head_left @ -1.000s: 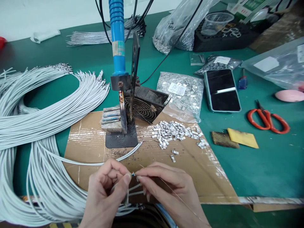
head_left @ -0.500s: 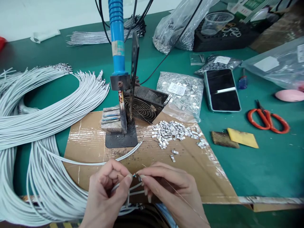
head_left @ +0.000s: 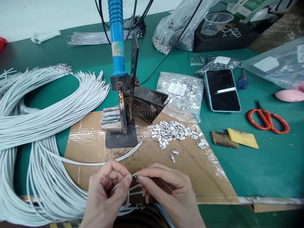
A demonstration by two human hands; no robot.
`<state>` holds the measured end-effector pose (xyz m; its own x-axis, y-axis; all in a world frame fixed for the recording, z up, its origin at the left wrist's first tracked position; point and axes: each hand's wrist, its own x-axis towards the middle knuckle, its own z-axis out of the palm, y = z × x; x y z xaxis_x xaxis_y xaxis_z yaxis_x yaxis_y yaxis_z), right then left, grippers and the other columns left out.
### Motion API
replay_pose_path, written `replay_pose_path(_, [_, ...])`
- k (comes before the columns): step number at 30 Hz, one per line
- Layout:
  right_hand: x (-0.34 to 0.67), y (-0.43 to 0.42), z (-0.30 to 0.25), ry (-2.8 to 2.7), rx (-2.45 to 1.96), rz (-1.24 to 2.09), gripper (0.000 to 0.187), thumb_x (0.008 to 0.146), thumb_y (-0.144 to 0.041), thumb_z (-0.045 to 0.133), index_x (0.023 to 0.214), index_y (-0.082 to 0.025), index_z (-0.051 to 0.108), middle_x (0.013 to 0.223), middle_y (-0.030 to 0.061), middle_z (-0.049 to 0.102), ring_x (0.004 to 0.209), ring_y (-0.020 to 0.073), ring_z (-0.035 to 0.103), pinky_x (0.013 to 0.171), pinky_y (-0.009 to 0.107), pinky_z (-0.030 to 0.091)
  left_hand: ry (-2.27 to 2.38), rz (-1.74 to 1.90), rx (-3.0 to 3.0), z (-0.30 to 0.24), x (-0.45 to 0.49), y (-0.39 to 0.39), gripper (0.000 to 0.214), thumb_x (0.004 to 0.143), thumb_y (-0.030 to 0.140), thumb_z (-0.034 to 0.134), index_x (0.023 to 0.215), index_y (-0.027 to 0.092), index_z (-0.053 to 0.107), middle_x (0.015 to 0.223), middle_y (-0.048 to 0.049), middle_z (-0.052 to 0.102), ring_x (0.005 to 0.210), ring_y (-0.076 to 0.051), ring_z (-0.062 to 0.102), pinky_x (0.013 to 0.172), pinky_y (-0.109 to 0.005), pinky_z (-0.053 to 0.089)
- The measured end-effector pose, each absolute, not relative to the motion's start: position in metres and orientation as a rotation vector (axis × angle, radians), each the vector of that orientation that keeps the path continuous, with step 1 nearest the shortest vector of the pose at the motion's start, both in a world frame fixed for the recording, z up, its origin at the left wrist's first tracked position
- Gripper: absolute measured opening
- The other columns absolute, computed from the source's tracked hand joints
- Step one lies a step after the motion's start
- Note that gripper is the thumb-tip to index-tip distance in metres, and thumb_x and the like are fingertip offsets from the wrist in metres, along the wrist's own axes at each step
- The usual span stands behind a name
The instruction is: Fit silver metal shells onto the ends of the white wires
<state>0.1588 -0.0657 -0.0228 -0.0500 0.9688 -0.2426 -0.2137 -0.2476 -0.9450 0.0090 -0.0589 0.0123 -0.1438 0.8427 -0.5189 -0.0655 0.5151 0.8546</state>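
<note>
My left hand (head_left: 108, 190) is closed, its thumb and forefinger pinching a white cable (head_left: 115, 187) close to its stripped end. Small coloured cores (head_left: 134, 175) stick out there, between the fingertips of both hands. My right hand (head_left: 168, 186) is closed too, thumb and forefinger meeting at those cores. A thin wire, which looks like solder (head_left: 181, 200), runs through my right hand, its tip showing above the forefinger. Whether a small metal part sits in the right fingertips is hidden. More white cables hang below the hands.
A blue-handled soldering iron (head_left: 118, 41) stands upright over a black base (head_left: 121, 141), beside a small fan (head_left: 144, 106). Loose metal connectors (head_left: 168, 133) lie on cardboard (head_left: 209, 183). Bundled white cables (head_left: 47, 120) fill the left. At right are a phone (head_left: 222, 90) and orange-handled scissors (head_left: 267, 118).
My right hand has shifted slightly to the left, closer to my left fingertips, and the thin wire has moved with it. My left hand has barely moved.
</note>
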Motion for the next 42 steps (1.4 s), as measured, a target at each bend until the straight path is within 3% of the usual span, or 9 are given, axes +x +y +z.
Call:
replay_pose_path(4, [0.161,-0.067,-0.026,-1.131,-1.187,1.28,0.016,0.088,-0.016,0.078,0.09,-0.027,0.088,0.067,0.0015,0.072,0.057,0.0134,0.063,0.052,0.022,0.051,1.511,0.921,0.707,0.013,0.01,-0.058,0.033,0.068,0.035,0.09,0.064,0.015,0.065,0.049,0.0056,0.053,0.048,-0.006,0.036,0.049,-0.018,0.024])
replay_pose_path(8, [0.165,-0.069,-0.028,-1.427,-1.112,0.907,0.037,0.085,0.002,0.073,0.107,-0.026,0.084,0.082,0.0036,0.078,0.069,0.0171,0.069,0.066,0.027,0.059,1.513,0.914,0.718,0.013,0.011,-0.057,0.032,0.069,0.034,0.089,0.064,0.015,0.063,0.05,0.0064,0.051,0.049,-0.006,0.031,0.049,-0.019,0.02])
replay_pose_path(11, [0.166,-0.069,-0.028,-1.448,-1.152,0.751,0.04,0.084,0.006,0.07,0.106,-0.026,0.082,0.083,0.0035,0.078,0.071,0.0175,0.07,0.069,0.027,0.06,1.521,0.919,0.734,0.013,0.011,-0.057,0.03,0.07,0.033,0.087,0.064,0.015,0.063,0.05,0.0073,0.048,0.049,-0.006,0.029,0.049,-0.019,0.019])
replay_pose_path(20, [0.161,-0.067,-0.02,-1.052,-1.335,1.123,0.009,0.086,-0.019,0.078,0.081,-0.025,0.081,0.065,-0.0018,0.07,0.051,0.0116,0.063,0.047,0.02,0.049,1.563,0.918,0.772,0.011,0.01,-0.058,0.026,0.072,0.032,0.086,0.067,0.015,0.066,0.052,0.0049,0.053,0.049,-0.007,0.037,0.05,-0.019,0.025])
replay_pose_path(29, [0.157,-0.065,-0.023,-0.931,-1.241,1.403,0.011,0.086,-0.022,0.079,0.084,-0.028,0.088,0.067,0.001,0.07,0.054,0.0111,0.061,0.049,0.019,0.048,1.59,0.915,0.783,0.011,0.01,-0.057,0.022,0.069,0.028,0.087,0.065,0.017,0.069,0.053,0.0033,0.056,0.05,-0.008,0.04,0.05,-0.018,0.029])
replay_pose_path(42, [0.156,-0.067,-0.024,-0.911,-1.259,1.424,0.01,0.086,-0.028,0.08,0.088,-0.027,0.089,0.065,0.0026,0.068,0.053,0.0128,0.059,0.047,0.021,0.048,1.611,0.921,0.755,0.014,0.013,-0.056,0.021,0.067,0.027,0.086,0.064,0.018,0.068,0.052,0.003,0.059,0.05,-0.009,0.045,0.049,-0.017,0.034])
